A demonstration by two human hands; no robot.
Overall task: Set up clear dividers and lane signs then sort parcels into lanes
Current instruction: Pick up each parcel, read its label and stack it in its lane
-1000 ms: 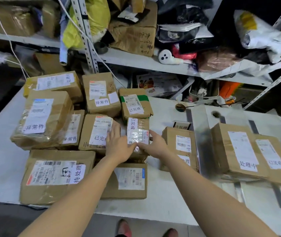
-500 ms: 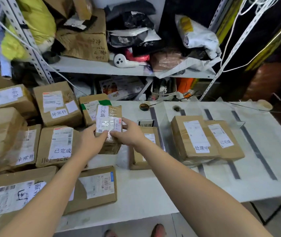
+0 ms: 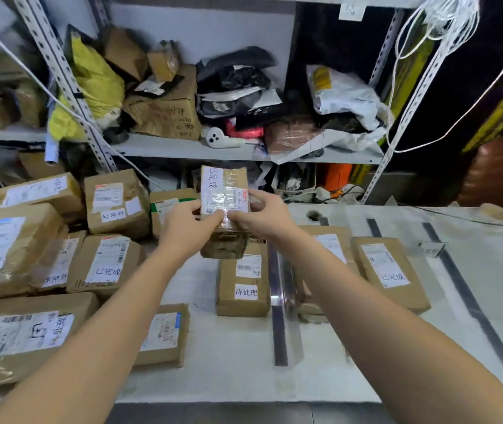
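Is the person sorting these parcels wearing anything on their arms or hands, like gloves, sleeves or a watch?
No. The left hand and the right hand are bare, with no gloves and no rings showing. The left forearm and the right forearm are bare down to the picture's lower edge: no sleeves, watch, bracelet or markings in view.

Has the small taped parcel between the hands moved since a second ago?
Yes. The taped parcel has left the pile beside the green-taped box; left hand and right hand hold it up, rightward, above the 待处理 box.
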